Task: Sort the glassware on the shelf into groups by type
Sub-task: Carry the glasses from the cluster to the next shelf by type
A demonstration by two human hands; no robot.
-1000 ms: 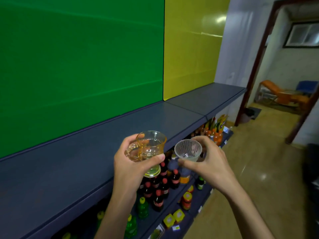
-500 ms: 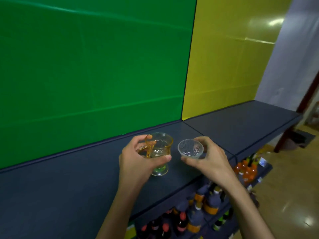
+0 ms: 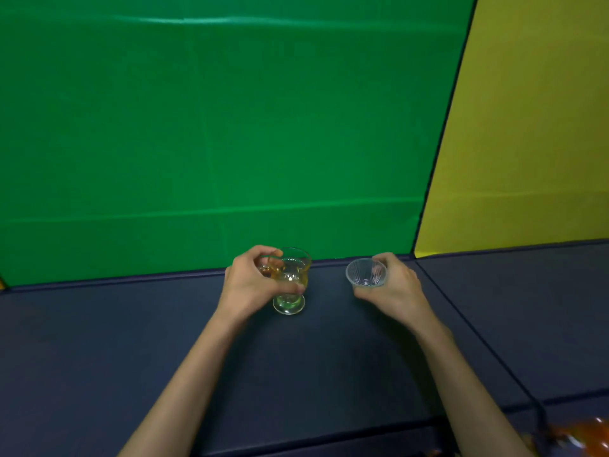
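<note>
My left hand [image 3: 250,285] grips an amber footed glass cup [image 3: 291,285] by its handle side, thumb across the front. The cup's round foot is on or just above the dark blue shelf [image 3: 99,341]; I cannot tell which. My right hand [image 3: 392,288] holds a small clear ribbed glass bowl [image 3: 365,273] tilted toward me, a little above the shelf and to the right of the cup. Both glasses look empty.
A green panel [image 3: 214,127] and a yellow panel [image 3: 527,127] form the wall behind the shelf. A seam [image 3: 461,318] divides the shelf surface on the right. Blurred orange bottles [image 3: 580,437] show below the shelf's front edge at bottom right.
Both hands carried the glasses forward over the shelf toward the back wall and moved apart. The view turned left, so the doorway and lower bottle shelves dropped out of sight.
</note>
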